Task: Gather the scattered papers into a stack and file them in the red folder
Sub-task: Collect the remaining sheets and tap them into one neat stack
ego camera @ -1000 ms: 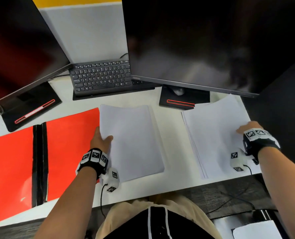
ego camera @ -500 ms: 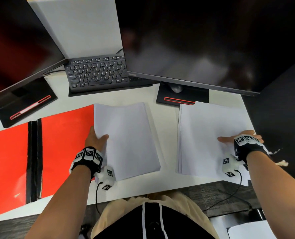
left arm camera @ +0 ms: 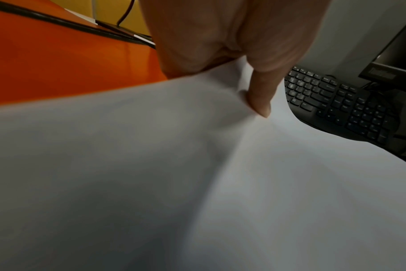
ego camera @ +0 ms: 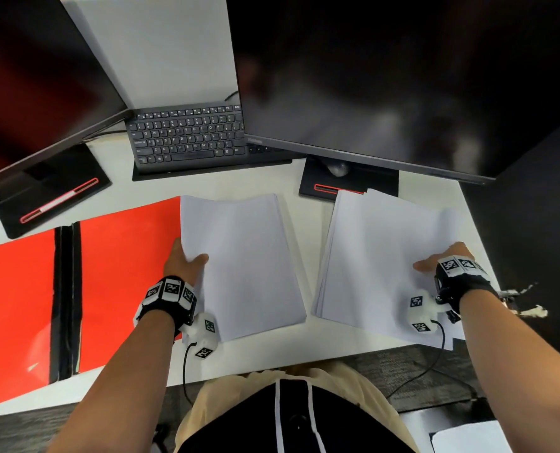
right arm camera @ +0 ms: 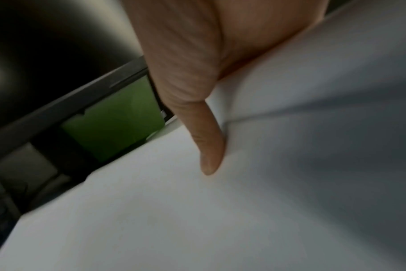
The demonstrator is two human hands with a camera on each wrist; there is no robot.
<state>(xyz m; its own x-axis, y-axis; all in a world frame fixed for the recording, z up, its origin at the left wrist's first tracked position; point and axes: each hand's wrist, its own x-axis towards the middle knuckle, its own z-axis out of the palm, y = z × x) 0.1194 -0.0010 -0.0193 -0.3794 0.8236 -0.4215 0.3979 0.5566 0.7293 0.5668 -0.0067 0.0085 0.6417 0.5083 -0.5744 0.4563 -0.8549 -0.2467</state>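
Two piles of white paper lie on the white desk. My left hand (ego camera: 187, 261) pinches the left edge of the left pile (ego camera: 242, 263), thumb on top, other fingers hidden beneath; that thumb (left arm camera: 258, 99) presses the sheet (left arm camera: 197, 174) in the left wrist view. My right hand (ego camera: 442, 261) pinches the right edge of the right pile (ego camera: 380, 256), whose sheets are fanned and uneven. Its thumb (right arm camera: 209, 146) lies on the top sheet (right arm camera: 220, 210). The red folder (ego camera: 118, 282) lies open flat at the left, its black spine (ego camera: 66, 302) upright in view.
Two dark monitors (ego camera: 386, 76) overhang the back of the desk (ego camera: 265, 184) on black stands (ego camera: 347, 181). A black keyboard (ego camera: 190, 138) sits between them. The desk's front edge runs just below the piles; my lap is under it.
The right hand has drawn the right pile leftward and squared it toward the left pile. The left hand keeps its grip, and the left pile has barely shifted.
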